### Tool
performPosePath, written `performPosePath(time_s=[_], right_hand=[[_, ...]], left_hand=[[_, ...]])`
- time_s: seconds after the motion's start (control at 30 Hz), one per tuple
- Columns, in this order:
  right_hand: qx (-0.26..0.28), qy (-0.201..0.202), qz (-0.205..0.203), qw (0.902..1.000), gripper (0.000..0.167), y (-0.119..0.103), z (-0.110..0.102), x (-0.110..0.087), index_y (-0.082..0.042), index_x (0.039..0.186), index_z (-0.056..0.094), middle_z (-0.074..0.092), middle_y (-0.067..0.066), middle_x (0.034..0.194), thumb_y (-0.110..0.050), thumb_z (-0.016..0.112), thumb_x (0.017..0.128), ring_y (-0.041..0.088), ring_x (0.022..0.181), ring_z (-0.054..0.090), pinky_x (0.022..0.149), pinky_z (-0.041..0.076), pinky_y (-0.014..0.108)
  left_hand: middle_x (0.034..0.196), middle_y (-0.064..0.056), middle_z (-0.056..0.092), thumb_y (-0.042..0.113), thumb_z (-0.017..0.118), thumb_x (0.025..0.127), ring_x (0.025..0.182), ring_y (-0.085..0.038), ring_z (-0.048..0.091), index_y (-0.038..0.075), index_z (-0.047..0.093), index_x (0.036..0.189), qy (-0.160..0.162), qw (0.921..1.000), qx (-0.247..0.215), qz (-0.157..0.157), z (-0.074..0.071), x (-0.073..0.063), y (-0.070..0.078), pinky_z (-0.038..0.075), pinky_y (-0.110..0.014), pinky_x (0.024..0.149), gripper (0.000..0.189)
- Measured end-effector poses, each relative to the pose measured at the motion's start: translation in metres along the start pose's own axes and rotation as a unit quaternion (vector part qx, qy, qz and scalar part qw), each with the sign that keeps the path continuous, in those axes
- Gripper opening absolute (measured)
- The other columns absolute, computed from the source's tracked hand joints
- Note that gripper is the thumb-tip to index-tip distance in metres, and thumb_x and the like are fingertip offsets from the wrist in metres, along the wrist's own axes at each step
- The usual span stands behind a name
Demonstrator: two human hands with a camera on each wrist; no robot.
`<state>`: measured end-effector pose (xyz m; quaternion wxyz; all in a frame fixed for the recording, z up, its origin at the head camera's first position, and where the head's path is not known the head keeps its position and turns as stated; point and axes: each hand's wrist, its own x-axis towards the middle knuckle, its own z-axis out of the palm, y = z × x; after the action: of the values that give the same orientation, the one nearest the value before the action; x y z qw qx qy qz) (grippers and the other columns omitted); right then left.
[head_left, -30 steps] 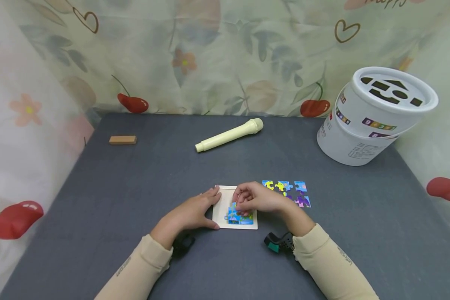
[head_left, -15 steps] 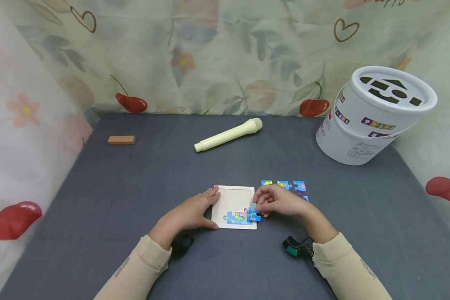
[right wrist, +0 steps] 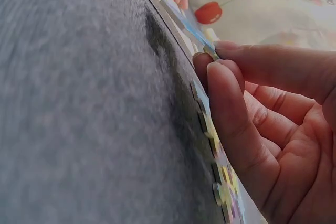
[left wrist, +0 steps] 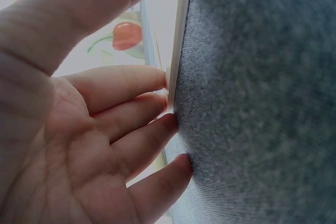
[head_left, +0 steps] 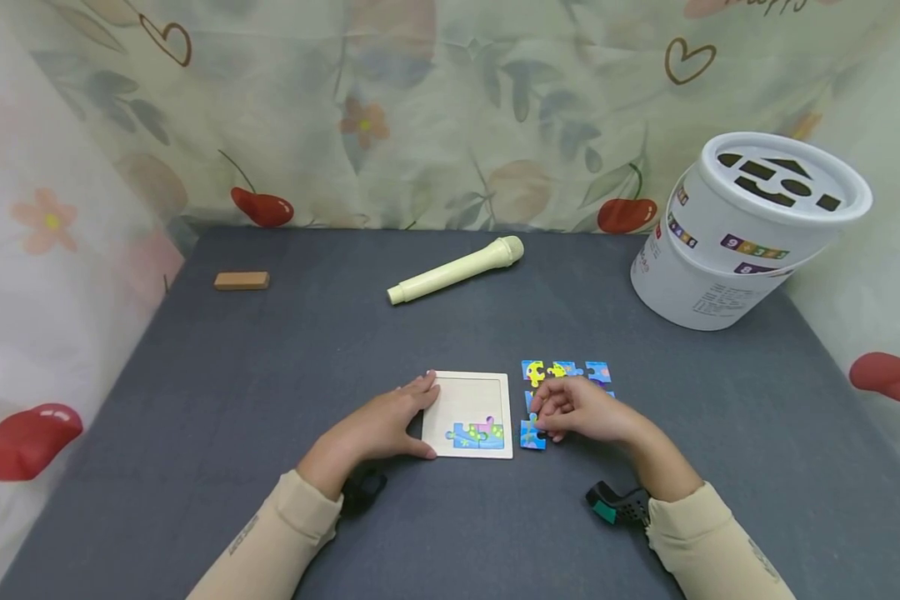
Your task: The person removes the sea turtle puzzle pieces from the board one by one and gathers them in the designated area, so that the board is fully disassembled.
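Observation:
My left hand (head_left: 390,423) rests along the left side of a square wooden puzzle tray (head_left: 461,393), thumb at its near corner and fingers at its far corner. In the left wrist view, fairly straight fingers (left wrist: 147,137) touch the tray's thin edge (left wrist: 180,35). A few joined puzzle pieces (head_left: 480,435), blue, green and pink, lie in the tray's lower part. Just right of the tray, my right hand (head_left: 588,410) pinches a blue puzzle piece (head_left: 531,435) between thumb and fingers. The right wrist view shows this piece (right wrist: 190,30) tilted above the cloth.
Several loose puzzle pieces (head_left: 566,368) lie in rows behind the right hand, which partly covers them. Farther back are a pale yellow toy microphone (head_left: 457,271) and a wooden block (head_left: 242,281). A white lidded bucket (head_left: 720,267) stands at the back right.
My right hand has carried the blue puzzle piece rightward, from over the tray to beside it. The joined pieces in the tray are now uncovered. My left hand has stayed at the tray's side.

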<state>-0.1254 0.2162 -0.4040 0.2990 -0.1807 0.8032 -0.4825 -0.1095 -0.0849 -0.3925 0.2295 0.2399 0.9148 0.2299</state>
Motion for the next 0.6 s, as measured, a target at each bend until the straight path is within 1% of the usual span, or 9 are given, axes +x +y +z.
performPosePath(time_s=[0.07, 0.2, 0.37, 0.6], right_hand=[[-0.006, 0.004, 0.007, 0.9999, 0.02, 0.0016, -0.0007, -0.0023, 0.006, 0.096, 0.057, 0.063, 0.008, 0.075, -0.008, 0.066, 0.085, 0.008, 0.061, 0.059, 0.06, 0.056, 0.026], [-0.013, 0.008, 0.017, 0.9997, 0.022, 0.0027, -0.0025, -0.0064, 0.006, 0.097, 0.057, 0.063, 0.009, 0.076, -0.009, 0.067, 0.085, 0.008, 0.061, 0.059, 0.06, 0.056, 0.026], [-0.014, 0.009, 0.014, 0.9998, 0.023, 0.0019, -0.0036, -0.0085, 0.008, 0.097, 0.057, 0.062, 0.01, 0.076, -0.008, 0.067, 0.084, 0.008, 0.061, 0.058, 0.059, 0.055, 0.025], [-0.027, 0.015, 0.015, 0.9994, 0.019, 0.0019, -0.0056, -0.0098, 0.007, 0.095, 0.06, 0.062, 0.011, 0.076, -0.007, 0.067, 0.084, 0.009, 0.061, 0.058, 0.059, 0.055, 0.026]], left_hand=[[0.156, -0.007, 0.02, 0.029, 0.077, 0.076, 0.143, -0.026, 0.022, 0.006, 0.034, 0.144, 0.0, 1.0, 0.001, -0.001, 0.0002, -0.0001, 0.0003, 0.022, -0.043, 0.116, 0.084], [0.156, -0.007, 0.02, 0.029, 0.077, 0.076, 0.143, -0.026, 0.021, 0.006, 0.034, 0.144, 0.0, 1.0, -0.003, -0.001, -0.0004, -0.0012, 0.0009, 0.022, -0.043, 0.116, 0.084], [0.156, -0.007, 0.019, 0.029, 0.077, 0.076, 0.143, -0.026, 0.021, 0.006, 0.034, 0.144, 0.0, 1.0, -0.003, -0.002, -0.0002, -0.0014, 0.0011, 0.022, -0.043, 0.116, 0.084], [0.156, -0.007, 0.019, 0.029, 0.077, 0.076, 0.143, -0.026, 0.02, 0.007, 0.033, 0.144, -0.002, 1.0, -0.002, -0.005, -0.0009, -0.0016, 0.0021, 0.021, -0.043, 0.116, 0.084]])
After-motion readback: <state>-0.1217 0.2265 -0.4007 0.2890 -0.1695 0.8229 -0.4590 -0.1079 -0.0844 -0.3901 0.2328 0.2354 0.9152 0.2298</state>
